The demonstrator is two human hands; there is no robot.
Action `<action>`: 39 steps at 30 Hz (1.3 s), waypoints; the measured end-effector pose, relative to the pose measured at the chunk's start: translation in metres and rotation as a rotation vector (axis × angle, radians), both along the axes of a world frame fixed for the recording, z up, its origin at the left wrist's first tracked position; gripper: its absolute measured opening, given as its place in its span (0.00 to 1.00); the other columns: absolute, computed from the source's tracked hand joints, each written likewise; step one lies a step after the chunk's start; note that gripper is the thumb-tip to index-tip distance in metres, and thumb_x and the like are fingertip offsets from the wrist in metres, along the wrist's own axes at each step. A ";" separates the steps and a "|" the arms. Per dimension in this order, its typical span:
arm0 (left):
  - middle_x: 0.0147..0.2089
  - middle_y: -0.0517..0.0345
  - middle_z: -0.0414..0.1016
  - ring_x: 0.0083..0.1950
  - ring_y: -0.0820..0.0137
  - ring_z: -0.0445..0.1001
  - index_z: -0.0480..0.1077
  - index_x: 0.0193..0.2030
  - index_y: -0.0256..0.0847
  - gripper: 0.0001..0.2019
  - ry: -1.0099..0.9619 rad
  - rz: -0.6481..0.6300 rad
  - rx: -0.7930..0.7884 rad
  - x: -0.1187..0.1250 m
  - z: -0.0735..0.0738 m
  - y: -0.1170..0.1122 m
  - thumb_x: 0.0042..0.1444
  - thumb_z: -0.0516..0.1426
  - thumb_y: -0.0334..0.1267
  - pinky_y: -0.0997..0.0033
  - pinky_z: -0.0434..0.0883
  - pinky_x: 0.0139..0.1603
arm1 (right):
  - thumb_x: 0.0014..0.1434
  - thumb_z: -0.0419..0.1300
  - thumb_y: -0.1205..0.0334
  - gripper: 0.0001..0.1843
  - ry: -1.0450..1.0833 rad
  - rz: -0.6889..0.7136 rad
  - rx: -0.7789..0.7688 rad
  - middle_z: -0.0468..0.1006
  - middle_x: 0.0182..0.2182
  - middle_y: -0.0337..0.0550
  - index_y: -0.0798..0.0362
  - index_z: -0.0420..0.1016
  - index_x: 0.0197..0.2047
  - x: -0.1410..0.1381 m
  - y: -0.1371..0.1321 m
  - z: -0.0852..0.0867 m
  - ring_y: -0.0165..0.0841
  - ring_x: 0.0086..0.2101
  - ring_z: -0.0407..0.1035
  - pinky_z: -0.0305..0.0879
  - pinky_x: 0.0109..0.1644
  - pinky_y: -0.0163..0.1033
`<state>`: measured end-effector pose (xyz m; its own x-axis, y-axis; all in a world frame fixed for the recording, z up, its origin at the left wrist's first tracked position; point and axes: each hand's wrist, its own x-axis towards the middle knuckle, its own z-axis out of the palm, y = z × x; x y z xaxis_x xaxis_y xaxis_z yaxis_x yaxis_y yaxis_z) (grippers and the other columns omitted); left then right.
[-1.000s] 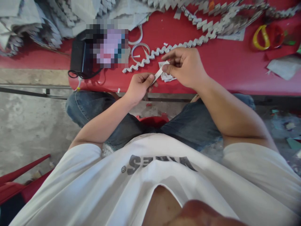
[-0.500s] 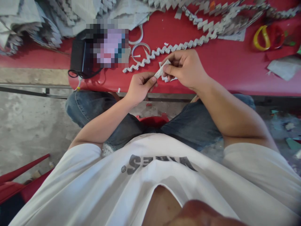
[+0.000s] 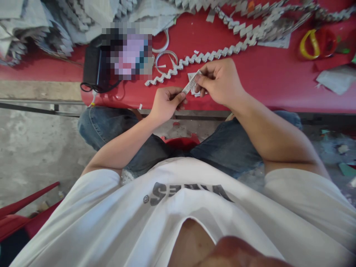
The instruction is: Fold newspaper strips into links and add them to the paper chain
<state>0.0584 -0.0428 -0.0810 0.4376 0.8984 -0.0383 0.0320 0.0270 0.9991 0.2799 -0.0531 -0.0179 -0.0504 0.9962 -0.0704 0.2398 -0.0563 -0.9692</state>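
Note:
Between my hands is a narrow folded strip of printed paper (image 3: 190,85), held slantwise above the red table. My left hand (image 3: 166,103) pinches its lower end between thumb and fingers. At the upper end, the thumb and fingers of my right hand (image 3: 218,79) are closed on the strip. Beneath it, partly hidden by my right hand, lie several small paper pieces (image 3: 191,76). Just beyond my hands, a zigzag chain of folded paper (image 3: 213,55) runs up to the right across the table.
On the red table (image 3: 267,81) are rolls of tape (image 3: 166,53), a black box-shaped device (image 3: 93,68) with a cable, and yellow-and-red-handled scissors (image 3: 310,44). Newspaper sheets (image 3: 96,15) and more paper chains pile up at the back. A paper scrap (image 3: 336,79) lies at the right.
The strip has turned slightly in my fingers and looks narrower. My right hand has shifted a little, showing more of the paper pieces below. My left hand has barely moved.

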 end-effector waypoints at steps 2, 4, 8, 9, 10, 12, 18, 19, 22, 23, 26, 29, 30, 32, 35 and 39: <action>0.33 0.58 0.84 0.27 0.77 0.82 0.80 0.42 0.37 0.09 0.019 0.017 -0.084 0.000 0.000 -0.001 0.73 0.66 0.39 0.80 0.79 0.29 | 0.67 0.80 0.51 0.18 0.003 -0.012 0.018 0.84 0.25 0.36 0.44 0.83 0.28 0.002 -0.001 0.001 0.31 0.24 0.74 0.72 0.27 0.40; 0.32 0.58 0.85 0.28 0.76 0.84 0.79 0.42 0.36 0.06 0.013 0.040 -0.153 0.001 -0.001 -0.001 0.73 0.65 0.34 0.80 0.81 0.29 | 0.66 0.81 0.48 0.19 0.010 -0.014 0.044 0.83 0.25 0.36 0.42 0.82 0.28 0.005 -0.001 0.002 0.32 0.24 0.73 0.71 0.27 0.42; 0.31 0.57 0.86 0.27 0.75 0.84 0.80 0.40 0.36 0.05 -0.002 0.066 -0.191 0.000 -0.007 0.001 0.69 0.68 0.34 0.81 0.80 0.26 | 0.69 0.77 0.46 0.19 -0.054 -0.070 0.154 0.83 0.26 0.37 0.41 0.82 0.28 0.015 0.003 0.006 0.34 0.23 0.71 0.65 0.27 0.46; 0.31 0.57 0.86 0.26 0.75 0.84 0.80 0.39 0.36 0.07 -0.004 0.073 -0.183 -0.001 -0.009 0.002 0.68 0.69 0.36 0.81 0.79 0.26 | 0.69 0.76 0.46 0.20 -0.069 -0.086 0.172 0.83 0.26 0.37 0.41 0.81 0.27 0.017 0.004 0.006 0.35 0.22 0.71 0.63 0.27 0.47; 0.30 0.57 0.86 0.25 0.75 0.83 0.80 0.38 0.37 0.09 -0.005 0.080 -0.169 -0.001 -0.011 0.003 0.66 0.71 0.38 0.80 0.79 0.25 | 0.69 0.76 0.46 0.20 -0.075 -0.093 0.179 0.83 0.26 0.37 0.41 0.81 0.27 0.019 0.006 0.007 0.35 0.22 0.70 0.63 0.27 0.48; 0.29 0.57 0.85 0.25 0.75 0.82 0.80 0.37 0.37 0.13 -0.009 0.098 -0.134 -0.002 -0.014 0.003 0.63 0.74 0.43 0.80 0.78 0.24 | 0.67 0.78 0.44 0.21 -0.046 -0.115 0.176 0.83 0.26 0.37 0.39 0.80 0.26 0.020 0.008 0.005 0.36 0.22 0.69 0.62 0.27 0.49; 0.30 0.58 0.84 0.26 0.75 0.81 0.79 0.37 0.40 0.24 -0.028 0.121 -0.071 0.001 -0.006 -0.001 0.62 0.73 0.61 0.76 0.79 0.27 | 0.58 0.81 0.33 0.25 0.228 -0.117 0.109 0.78 0.23 0.37 0.41 0.81 0.28 -0.008 0.003 -0.018 0.34 0.20 0.61 0.54 0.24 0.46; 0.31 0.58 0.84 0.27 0.75 0.82 0.78 0.37 0.40 0.24 -0.027 0.128 -0.067 0.002 -0.002 -0.003 0.63 0.72 0.61 0.76 0.79 0.28 | 0.58 0.81 0.33 0.25 0.256 -0.064 0.065 0.77 0.23 0.37 0.43 0.82 0.29 -0.015 0.001 -0.022 0.32 0.21 0.59 0.54 0.25 0.45; 0.31 0.57 0.85 0.29 0.74 0.84 0.78 0.37 0.40 0.23 -0.023 0.145 -0.027 0.004 0.006 -0.007 0.65 0.71 0.61 0.76 0.81 0.29 | 0.58 0.81 0.32 0.26 0.298 -0.028 0.029 0.75 0.24 0.36 0.45 0.84 0.32 -0.035 -0.009 -0.032 0.29 0.23 0.58 0.55 0.26 0.42; 0.31 0.57 0.85 0.29 0.74 0.85 0.78 0.37 0.40 0.23 -0.028 0.147 -0.012 0.004 0.007 -0.009 0.65 0.71 0.60 0.76 0.81 0.29 | 0.58 0.81 0.33 0.26 0.315 -0.051 0.021 0.74 0.24 0.36 0.46 0.84 0.32 -0.040 -0.012 -0.034 0.29 0.23 0.58 0.57 0.27 0.41; 0.31 0.58 0.85 0.30 0.74 0.86 0.78 0.37 0.40 0.21 -0.047 0.153 -0.001 0.006 0.009 -0.014 0.66 0.71 0.56 0.77 0.81 0.29 | 0.58 0.82 0.37 0.27 0.351 -0.115 0.002 0.72 0.24 0.35 0.46 0.79 0.27 -0.046 -0.016 -0.038 0.30 0.25 0.60 0.62 0.28 0.41; 0.30 0.61 0.84 0.29 0.75 0.85 0.78 0.37 0.39 0.15 -0.050 0.165 -0.009 0.009 0.009 -0.018 0.68 0.71 0.48 0.79 0.81 0.29 | 0.57 0.83 0.38 0.24 0.385 -0.156 -0.009 0.69 0.24 0.35 0.46 0.82 0.28 -0.044 -0.015 -0.041 0.30 0.26 0.58 0.60 0.29 0.41; 0.29 0.61 0.83 0.29 0.76 0.84 0.78 0.37 0.39 0.14 -0.053 0.172 -0.009 0.009 0.009 -0.019 0.68 0.71 0.44 0.79 0.81 0.28 | 0.57 0.83 0.37 0.23 0.400 -0.169 -0.010 0.68 0.24 0.34 0.45 0.83 0.30 -0.043 -0.014 -0.042 0.30 0.25 0.56 0.58 0.29 0.41; 0.29 0.61 0.83 0.27 0.77 0.83 0.79 0.36 0.38 0.11 -0.058 0.184 -0.015 0.011 0.009 -0.020 0.69 0.70 0.38 0.80 0.81 0.28 | 0.55 0.82 0.35 0.24 0.419 -0.196 -0.001 0.66 0.22 0.34 0.45 0.85 0.30 -0.039 -0.011 -0.042 0.30 0.24 0.53 0.53 0.28 0.41; 0.29 0.61 0.84 0.26 0.78 0.82 0.79 0.36 0.37 0.09 -0.063 0.182 -0.029 0.013 0.011 -0.022 0.69 0.69 0.34 0.80 0.80 0.28 | 0.56 0.80 0.29 0.28 0.402 -0.253 0.050 0.65 0.21 0.35 0.44 0.82 0.27 -0.033 -0.007 -0.037 0.31 0.24 0.51 0.49 0.29 0.43; 0.27 0.62 0.82 0.25 0.79 0.81 0.78 0.34 0.37 0.10 -0.065 0.157 -0.061 0.013 0.013 -0.023 0.69 0.69 0.33 0.82 0.78 0.26 | 0.59 0.80 0.33 0.24 0.376 -0.308 0.138 0.65 0.22 0.35 0.41 0.82 0.28 -0.021 -0.002 -0.025 0.32 0.24 0.47 0.44 0.30 0.45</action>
<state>0.0718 -0.0662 -0.0681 0.2955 0.9527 -0.0711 -0.0422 0.0874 0.9953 0.2586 -0.0549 -0.0432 0.2503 0.9677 0.0296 -0.1353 0.0652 -0.9887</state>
